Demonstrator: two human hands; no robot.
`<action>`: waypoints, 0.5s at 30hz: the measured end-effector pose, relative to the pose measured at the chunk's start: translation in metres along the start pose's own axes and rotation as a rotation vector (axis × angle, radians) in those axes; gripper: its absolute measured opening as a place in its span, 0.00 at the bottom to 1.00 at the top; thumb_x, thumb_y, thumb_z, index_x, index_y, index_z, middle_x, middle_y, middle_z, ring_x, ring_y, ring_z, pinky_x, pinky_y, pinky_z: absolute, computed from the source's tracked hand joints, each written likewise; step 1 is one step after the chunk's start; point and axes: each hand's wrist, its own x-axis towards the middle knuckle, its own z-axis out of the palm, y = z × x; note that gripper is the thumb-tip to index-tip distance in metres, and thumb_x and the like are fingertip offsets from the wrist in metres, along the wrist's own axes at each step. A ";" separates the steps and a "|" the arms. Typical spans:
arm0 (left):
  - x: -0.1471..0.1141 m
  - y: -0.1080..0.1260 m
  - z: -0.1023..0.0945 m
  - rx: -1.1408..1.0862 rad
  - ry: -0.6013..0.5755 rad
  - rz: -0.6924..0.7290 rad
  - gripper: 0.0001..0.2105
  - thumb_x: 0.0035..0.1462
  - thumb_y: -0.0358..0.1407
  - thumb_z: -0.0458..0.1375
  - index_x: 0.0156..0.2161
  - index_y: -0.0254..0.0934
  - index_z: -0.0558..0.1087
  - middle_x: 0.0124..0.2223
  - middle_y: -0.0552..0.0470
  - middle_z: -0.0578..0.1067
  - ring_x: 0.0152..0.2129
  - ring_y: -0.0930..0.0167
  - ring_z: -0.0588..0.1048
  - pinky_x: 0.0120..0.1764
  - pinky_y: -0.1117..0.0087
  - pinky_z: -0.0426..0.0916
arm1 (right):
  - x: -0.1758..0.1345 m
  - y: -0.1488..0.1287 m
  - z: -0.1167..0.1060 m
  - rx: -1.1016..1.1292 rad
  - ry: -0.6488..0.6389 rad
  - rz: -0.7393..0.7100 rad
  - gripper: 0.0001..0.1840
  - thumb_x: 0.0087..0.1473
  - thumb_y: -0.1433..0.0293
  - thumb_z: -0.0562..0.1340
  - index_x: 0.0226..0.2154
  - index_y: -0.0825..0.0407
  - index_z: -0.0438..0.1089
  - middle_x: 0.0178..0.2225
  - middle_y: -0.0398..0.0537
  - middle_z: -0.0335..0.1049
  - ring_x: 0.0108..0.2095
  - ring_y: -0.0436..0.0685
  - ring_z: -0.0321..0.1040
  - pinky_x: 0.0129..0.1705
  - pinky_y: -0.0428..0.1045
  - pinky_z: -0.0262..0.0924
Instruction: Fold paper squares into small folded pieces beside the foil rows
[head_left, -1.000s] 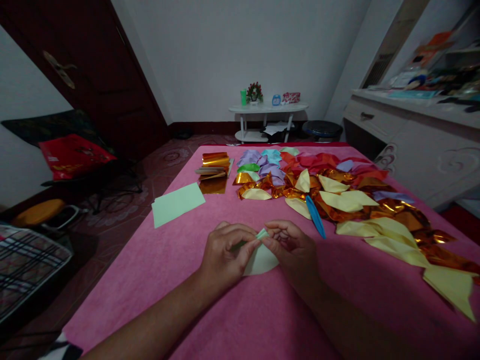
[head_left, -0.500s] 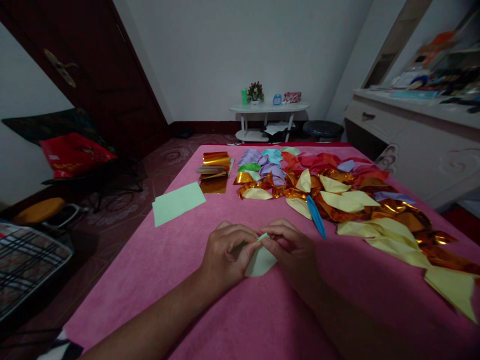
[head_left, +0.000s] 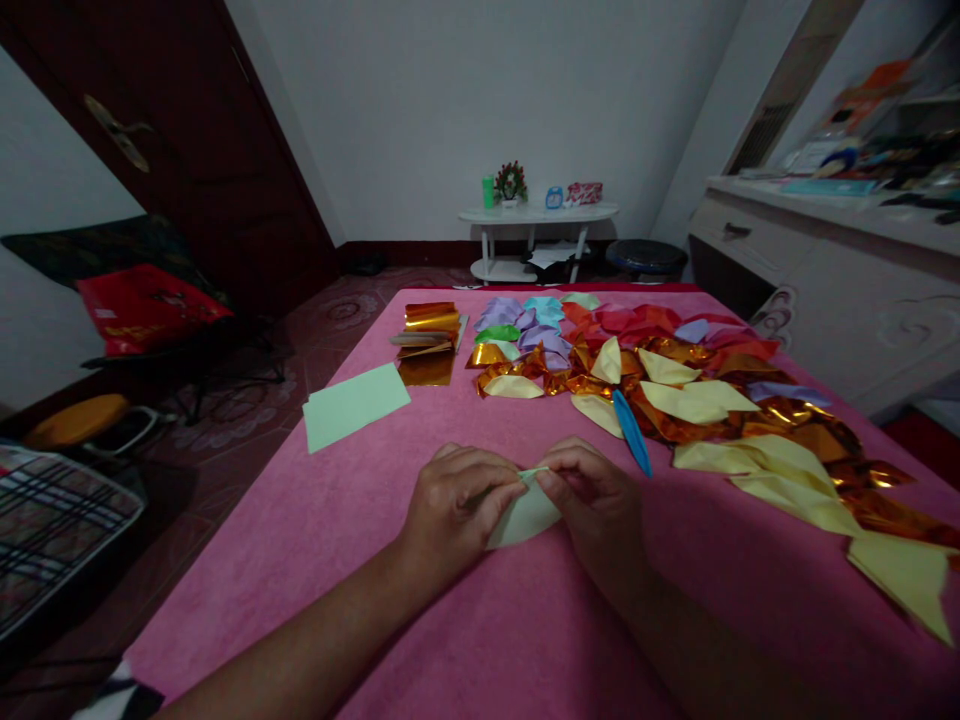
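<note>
Low over the pink tabletop, both my hands pinch the upper edge of a pale green sheet of paper (head_left: 525, 518). My left hand (head_left: 457, 500) has its thumb and fingers closed on the left part of that edge. On the right part, my right hand (head_left: 596, 495) grips it the same way. The sheet hangs down and widens below the fingers; a narrow fold shows between the fingertips. Ahead and to the left lie flat pale green sheets (head_left: 356, 405). A stack of shiny gold foil paper (head_left: 431, 340) sits behind them.
Folded paper pieces in yellow (head_left: 784, 475), gold, red and purple spread over the right and far side of the pink table (head_left: 315, 560). A blue folded strip (head_left: 632, 432) lies beyond my right hand. A white dresser (head_left: 825, 260) stands at the right.
My right hand has shifted slightly to the right, so the fingertips are a little farther apart and more of the sheet's top edge shows. Things on the table stay put.
</note>
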 end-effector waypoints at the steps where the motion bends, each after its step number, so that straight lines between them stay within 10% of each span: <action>1: 0.000 0.000 0.000 -0.002 0.003 0.001 0.04 0.54 0.30 0.59 0.32 0.38 0.76 0.32 0.51 0.80 0.29 0.70 0.77 0.37 0.68 0.66 | 0.000 0.000 0.000 0.001 0.002 0.005 0.05 0.52 0.71 0.62 0.25 0.51 0.70 0.26 0.43 0.66 0.27 0.52 0.63 0.28 0.46 0.56; 10: -0.001 0.000 0.000 -0.023 -0.022 -0.035 0.04 0.54 0.30 0.59 0.30 0.37 0.76 0.31 0.52 0.79 0.29 0.71 0.77 0.37 0.69 0.67 | 0.002 0.000 0.002 -0.007 -0.145 -0.018 0.05 0.53 0.71 0.60 0.27 0.51 0.70 0.26 0.43 0.67 0.28 0.52 0.64 0.29 0.46 0.57; 15: 0.001 -0.002 -0.001 -0.061 -0.033 -0.082 0.04 0.55 0.32 0.60 0.31 0.38 0.77 0.31 0.51 0.79 0.29 0.71 0.77 0.37 0.68 0.68 | 0.003 0.001 -0.003 -0.089 0.016 -0.005 0.07 0.53 0.69 0.61 0.25 0.51 0.69 0.25 0.42 0.66 0.27 0.51 0.63 0.28 0.45 0.57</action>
